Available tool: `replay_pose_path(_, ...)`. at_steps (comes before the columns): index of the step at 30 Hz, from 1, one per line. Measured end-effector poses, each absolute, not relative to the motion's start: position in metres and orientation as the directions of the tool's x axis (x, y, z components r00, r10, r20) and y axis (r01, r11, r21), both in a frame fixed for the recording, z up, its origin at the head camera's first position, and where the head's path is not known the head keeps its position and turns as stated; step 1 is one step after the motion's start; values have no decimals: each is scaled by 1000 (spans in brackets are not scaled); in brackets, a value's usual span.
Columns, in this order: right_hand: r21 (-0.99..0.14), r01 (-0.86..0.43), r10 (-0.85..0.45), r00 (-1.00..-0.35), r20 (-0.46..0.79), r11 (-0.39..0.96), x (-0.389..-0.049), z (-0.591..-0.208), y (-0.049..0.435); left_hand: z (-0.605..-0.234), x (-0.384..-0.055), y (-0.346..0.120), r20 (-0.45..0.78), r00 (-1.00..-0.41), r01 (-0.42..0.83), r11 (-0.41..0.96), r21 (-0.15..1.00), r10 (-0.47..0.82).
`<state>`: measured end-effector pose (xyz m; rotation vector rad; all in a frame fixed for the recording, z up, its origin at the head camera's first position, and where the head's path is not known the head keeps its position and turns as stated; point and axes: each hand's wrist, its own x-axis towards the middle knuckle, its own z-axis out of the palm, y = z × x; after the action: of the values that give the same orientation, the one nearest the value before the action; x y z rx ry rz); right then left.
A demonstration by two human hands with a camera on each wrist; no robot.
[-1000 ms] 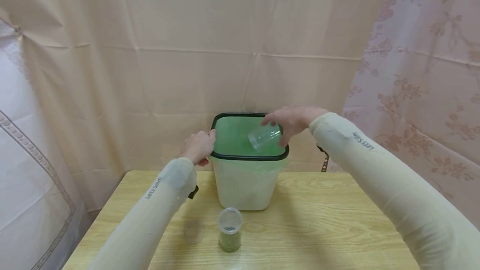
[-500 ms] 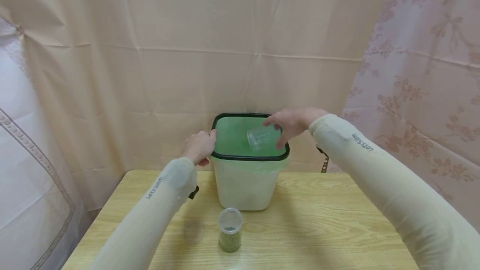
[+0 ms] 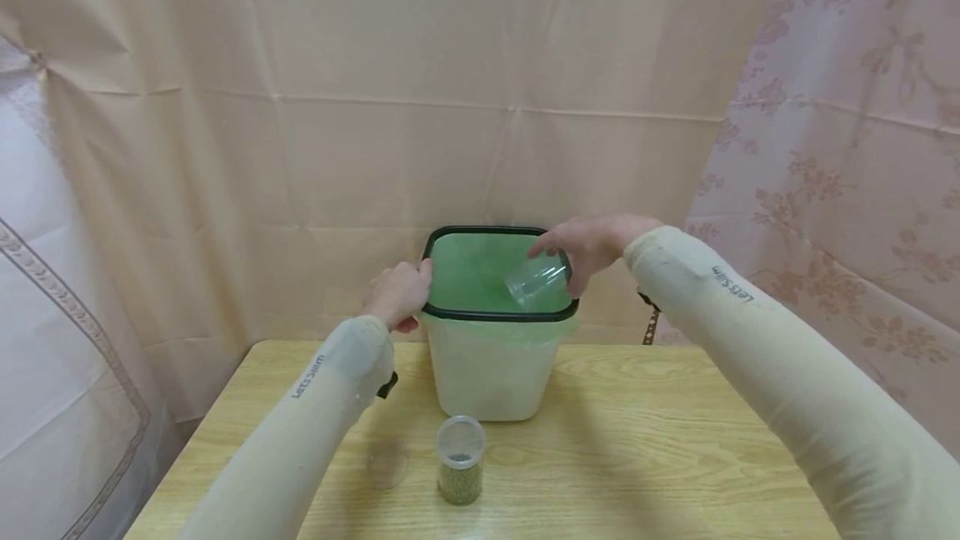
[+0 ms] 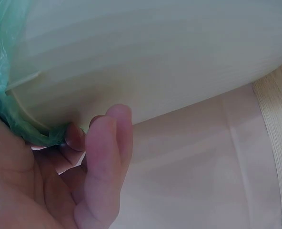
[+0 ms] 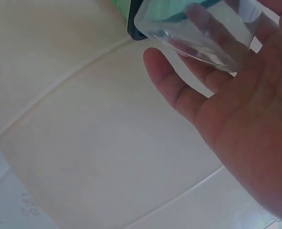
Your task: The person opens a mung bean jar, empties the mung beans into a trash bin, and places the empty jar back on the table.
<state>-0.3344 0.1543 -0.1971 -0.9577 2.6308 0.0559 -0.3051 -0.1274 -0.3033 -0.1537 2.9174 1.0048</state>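
My right hand (image 3: 592,247) holds a clear plastic jar (image 3: 538,280) by its base end, tilted with its mouth down and to the left, over the opening of a white bin (image 3: 491,373). In the right wrist view the jar (image 5: 198,33) looks see-through, with the thumb and fingers around it. A green bag (image 3: 468,265) lines the bin, and a black rim (image 3: 495,316) frames its top. At the bin's left side my left hand (image 3: 397,294) grips the rim. The left wrist view shows its fingers curled at the folded edge of the green bag (image 4: 24,129).
A second clear jar (image 3: 461,465), lidded and partly filled with green granules, stands on the wooden table (image 3: 675,440) in front of the bin. To its left lies a thin transparent disc (image 3: 387,463). Beige curtains (image 3: 375,148) hang behind the table.
The jar dips and turns in the right hand, then comes back up a little farther right. The left hand stays on the rim; the bin and lidded jar have not moved.
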Motion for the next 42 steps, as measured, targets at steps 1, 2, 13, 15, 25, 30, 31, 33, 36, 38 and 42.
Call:
replay_pose_path(1, -81, -626, -613, -718, -330, 776, -334, -197, 155, -303, -305, -127, -82, -994, -112, 783, 612, -78)
replay_pose_path(2, -81, -620, -608, -721, -333, 780, -334, -197, 155, -304, -305, -127, -82, -994, -113, 784, 611, -79)
replay_pose_path(13, -18, -541, -517, -792, -324, 841, -336, -200, 153, -305, -304, -126, -95, -992, -121, 776, 619, -79)
replay_pose_path(15, -21, -543, -520, -791, -323, 839, -336, -200, 154, -304, -304, -126, -97, -992, -125, 777, 617, -83)
replay_pose_path(25, -84, -575, -568, -757, -323, 814, -333, -198, 158, -304, -306, -126, -104, -990, -135, 775, 617, -90)
replay_pose_path(30, -106, -595, -593, -736, -326, 796, -333, -197, 158, -303, -305, -126, -97, -991, -130, 777, 616, -88)
replay_pose_path(31, -104, -598, -595, -734, -327, 795, -333, -197, 158, -303, -305, -126, -96, -992, -126, 779, 615, -85)
replay_pose_path(33, -96, -606, -600, -731, -324, 790, -334, -197, 157, -304, -305, -127, -99, -991, -129, 775, 618, -86)
replay_pose_path(36, -94, -612, -606, -726, -326, 785, -335, -198, 157, -304, -306, -127, -101, -991, -128, 774, 620, -83)
replay_pose_path(38, -98, -611, -606, -726, -325, 786, -336, -198, 157, -304, -307, -127, -103, -991, -132, 772, 622, -87)
replay_pose_path(42, -106, -606, -604, -730, -319, 788, -336, -198, 158, -303, -308, -127, -104, -991, -132, 769, 625, -86)
